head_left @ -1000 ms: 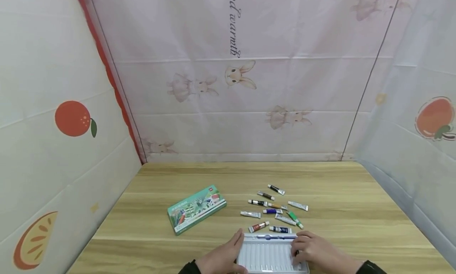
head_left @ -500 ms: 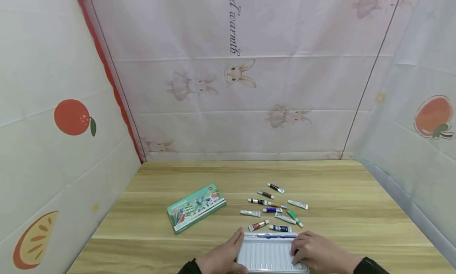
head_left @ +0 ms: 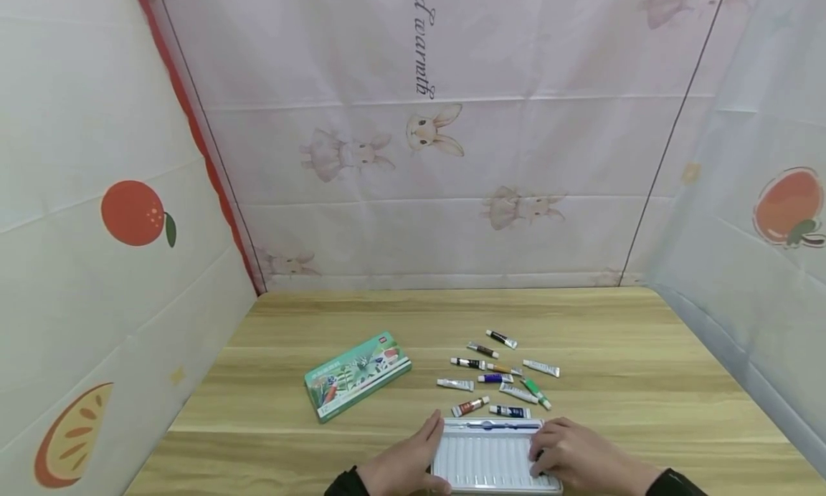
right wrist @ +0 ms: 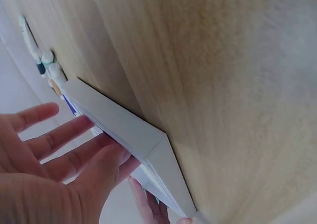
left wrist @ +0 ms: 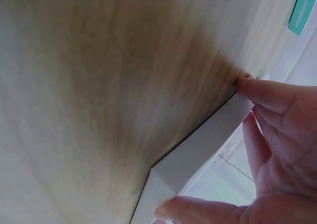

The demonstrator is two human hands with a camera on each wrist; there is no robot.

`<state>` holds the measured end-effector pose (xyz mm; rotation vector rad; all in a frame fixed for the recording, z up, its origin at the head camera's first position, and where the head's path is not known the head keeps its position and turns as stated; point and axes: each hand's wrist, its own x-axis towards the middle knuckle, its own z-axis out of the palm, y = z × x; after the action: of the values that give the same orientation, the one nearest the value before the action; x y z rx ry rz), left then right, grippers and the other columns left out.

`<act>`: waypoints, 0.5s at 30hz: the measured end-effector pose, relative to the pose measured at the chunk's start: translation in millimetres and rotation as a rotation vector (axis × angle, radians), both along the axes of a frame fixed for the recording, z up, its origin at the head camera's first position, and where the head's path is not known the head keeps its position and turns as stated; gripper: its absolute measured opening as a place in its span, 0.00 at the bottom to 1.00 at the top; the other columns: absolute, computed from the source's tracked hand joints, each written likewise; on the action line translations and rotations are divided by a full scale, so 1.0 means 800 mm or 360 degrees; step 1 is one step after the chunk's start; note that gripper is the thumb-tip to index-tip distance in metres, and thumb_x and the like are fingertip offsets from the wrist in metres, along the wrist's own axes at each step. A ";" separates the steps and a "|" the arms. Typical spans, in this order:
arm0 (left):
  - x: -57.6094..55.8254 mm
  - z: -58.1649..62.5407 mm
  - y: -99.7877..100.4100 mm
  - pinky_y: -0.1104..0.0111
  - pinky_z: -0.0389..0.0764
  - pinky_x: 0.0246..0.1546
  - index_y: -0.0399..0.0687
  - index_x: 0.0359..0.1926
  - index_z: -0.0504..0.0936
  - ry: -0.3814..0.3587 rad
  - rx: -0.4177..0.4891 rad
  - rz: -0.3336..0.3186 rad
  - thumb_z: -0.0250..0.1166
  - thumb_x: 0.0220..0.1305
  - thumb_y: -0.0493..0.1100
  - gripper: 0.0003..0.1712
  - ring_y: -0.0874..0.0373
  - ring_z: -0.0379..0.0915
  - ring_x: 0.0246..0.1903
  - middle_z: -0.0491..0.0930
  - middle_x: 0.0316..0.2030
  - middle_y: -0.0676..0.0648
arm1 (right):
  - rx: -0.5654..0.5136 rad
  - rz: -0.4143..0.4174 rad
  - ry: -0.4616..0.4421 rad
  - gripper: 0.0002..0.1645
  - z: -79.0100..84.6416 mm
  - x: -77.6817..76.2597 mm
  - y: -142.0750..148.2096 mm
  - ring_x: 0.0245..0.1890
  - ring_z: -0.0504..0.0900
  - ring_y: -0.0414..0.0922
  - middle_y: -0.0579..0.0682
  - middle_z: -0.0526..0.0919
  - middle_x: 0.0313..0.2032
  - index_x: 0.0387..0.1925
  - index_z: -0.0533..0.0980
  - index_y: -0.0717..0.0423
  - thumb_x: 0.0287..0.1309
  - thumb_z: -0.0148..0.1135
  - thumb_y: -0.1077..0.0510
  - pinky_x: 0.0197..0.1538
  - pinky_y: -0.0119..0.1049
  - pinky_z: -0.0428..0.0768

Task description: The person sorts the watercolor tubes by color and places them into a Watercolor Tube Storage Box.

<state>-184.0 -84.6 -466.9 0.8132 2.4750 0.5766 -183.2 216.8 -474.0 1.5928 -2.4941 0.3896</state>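
Note:
At the table's near edge lies a white box [head_left: 445,453] with a ridged white plastic insert [head_left: 484,460]. A thin dark-blue paintbrush [head_left: 493,426] lies in the slot along its far side. My left hand [head_left: 406,454] holds the box's left end, thumb at the near corner and fingers at the far one; the left wrist view shows the box's white side wall [left wrist: 198,144] between them. My right hand [head_left: 584,453] has its fingers bent over the right rim, and in the right wrist view thumb and fingertips pinch at that edge [right wrist: 124,135].
Several small paint tubes [head_left: 495,378] lie scattered just beyond the box, a navy one [head_left: 510,411] closest to it. A green flat carton [head_left: 358,375] lies to the left. Printed cloth walls [head_left: 413,245] rise behind and beside the wooden table [head_left: 613,338].
The head view has shifted very slightly. Both hands keep their places on the box, and the tubes and carton have not moved.

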 end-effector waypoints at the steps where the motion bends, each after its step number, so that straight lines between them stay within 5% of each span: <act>1: -0.001 -0.001 0.000 0.69 0.58 0.54 0.38 0.63 0.47 0.0001 -0.0001 0.0002 0.57 0.44 0.62 0.52 0.56 0.42 0.60 0.42 0.63 0.40 | -0.0005 0.0021 0.0028 0.11 0.000 -0.002 0.000 0.40 0.72 0.37 0.34 0.76 0.35 0.32 0.79 0.39 0.46 0.60 0.58 0.40 0.42 0.72; 5: -0.002 -0.004 -0.001 0.69 0.58 0.54 0.38 0.63 0.47 0.0015 -0.0008 -0.0024 0.56 0.45 0.62 0.52 0.55 0.42 0.60 0.41 0.63 0.40 | -0.0063 0.0113 0.0206 0.12 0.004 -0.009 -0.003 0.38 0.73 0.37 0.36 0.77 0.33 0.29 0.79 0.44 0.39 0.62 0.62 0.40 0.39 0.72; 8: -0.002 -0.005 -0.001 0.69 0.58 0.54 0.39 0.63 0.46 0.0007 -0.0005 -0.0027 0.55 0.45 0.63 0.52 0.56 0.42 0.60 0.41 0.63 0.40 | -0.0133 0.0044 0.0296 0.13 0.015 -0.018 -0.009 0.35 0.75 0.38 0.40 0.78 0.32 0.27 0.79 0.47 0.34 0.62 0.65 0.37 0.35 0.73; 15: -0.004 -0.006 -0.002 0.69 0.59 0.53 0.37 0.63 0.46 0.0029 0.0012 -0.0066 0.55 0.47 0.62 0.51 0.55 0.43 0.60 0.41 0.63 0.39 | -0.0157 -0.0534 0.0220 0.29 0.048 -0.092 -0.024 0.36 0.75 0.44 0.50 0.75 0.41 0.48 0.71 0.53 0.38 0.64 0.64 0.34 0.32 0.76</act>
<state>-186.8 -86.1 -471.3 0.8741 2.4677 0.5668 -256.8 198.0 -435.2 1.0973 -2.5274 0.3356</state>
